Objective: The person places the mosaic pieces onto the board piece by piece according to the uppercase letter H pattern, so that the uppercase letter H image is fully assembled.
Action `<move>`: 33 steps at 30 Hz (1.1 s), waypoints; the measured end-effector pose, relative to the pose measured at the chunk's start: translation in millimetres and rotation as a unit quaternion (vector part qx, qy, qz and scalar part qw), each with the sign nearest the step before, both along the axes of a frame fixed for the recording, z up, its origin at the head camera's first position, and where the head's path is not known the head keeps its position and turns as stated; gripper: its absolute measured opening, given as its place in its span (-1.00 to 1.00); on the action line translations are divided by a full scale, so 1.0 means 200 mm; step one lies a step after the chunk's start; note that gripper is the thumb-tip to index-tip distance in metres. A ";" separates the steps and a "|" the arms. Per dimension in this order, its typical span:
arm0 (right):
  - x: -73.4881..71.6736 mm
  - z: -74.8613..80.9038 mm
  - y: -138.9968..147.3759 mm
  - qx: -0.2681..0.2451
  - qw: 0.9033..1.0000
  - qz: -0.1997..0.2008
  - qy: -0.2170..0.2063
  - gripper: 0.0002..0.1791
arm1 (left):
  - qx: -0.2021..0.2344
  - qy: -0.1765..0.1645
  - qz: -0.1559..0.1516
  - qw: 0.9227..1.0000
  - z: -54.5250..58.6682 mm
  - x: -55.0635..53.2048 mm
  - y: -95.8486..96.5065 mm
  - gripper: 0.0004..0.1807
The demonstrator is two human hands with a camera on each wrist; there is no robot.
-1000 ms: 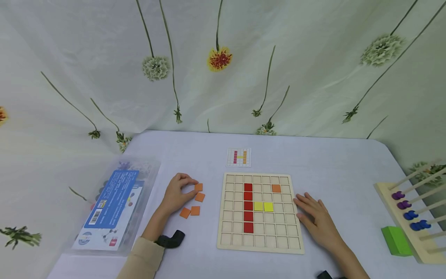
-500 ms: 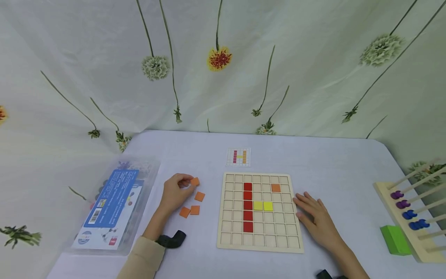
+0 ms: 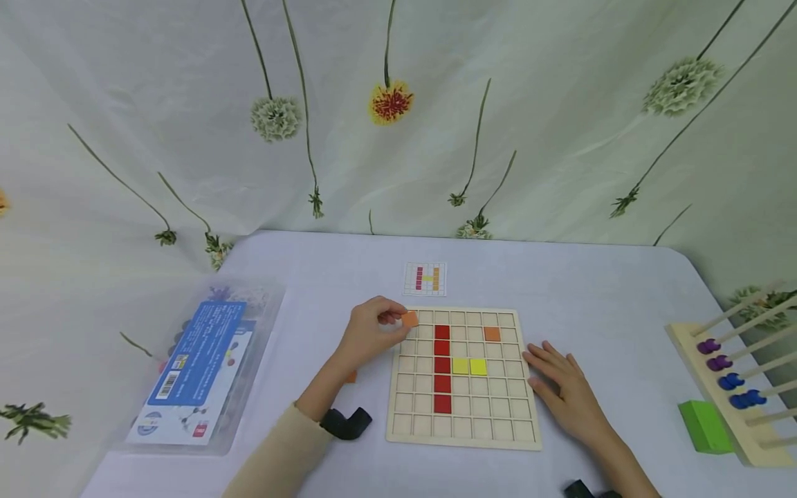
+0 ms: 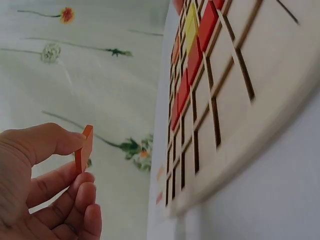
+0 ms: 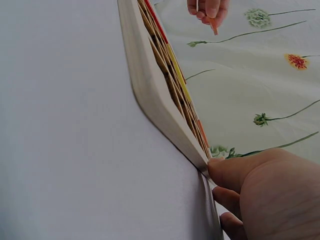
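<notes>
We are bracing the wooden grid board (image 3: 463,436) with our right hand (image 3: 563,394), fingers flat against its right edge. Our left hand (image 3: 373,335) is pinching an orange tile (image 3: 409,319) over the board's top-left corner. Best we are keeping it level, matching the pattern card (image 3: 426,279) beyond.

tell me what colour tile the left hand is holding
Orange: the left hand pinches an orange tile, clearest in the head view.

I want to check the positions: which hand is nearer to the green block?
Right. The right hand rests at the board's right edge, toward the green block; the left hand is across the board.
</notes>
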State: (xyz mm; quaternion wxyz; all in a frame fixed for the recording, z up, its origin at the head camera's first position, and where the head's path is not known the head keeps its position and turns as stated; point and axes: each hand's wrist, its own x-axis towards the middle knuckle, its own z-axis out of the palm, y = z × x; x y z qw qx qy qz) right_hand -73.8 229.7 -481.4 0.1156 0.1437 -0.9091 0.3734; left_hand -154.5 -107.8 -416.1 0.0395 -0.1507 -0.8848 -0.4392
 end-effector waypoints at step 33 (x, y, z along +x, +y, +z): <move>0.00 0.00 0.00 0.003 1.000 0.004 0.016 -0.56 | -0.279 0.077 -0.164 0.943 -0.08 -0.02 0.67 -0.87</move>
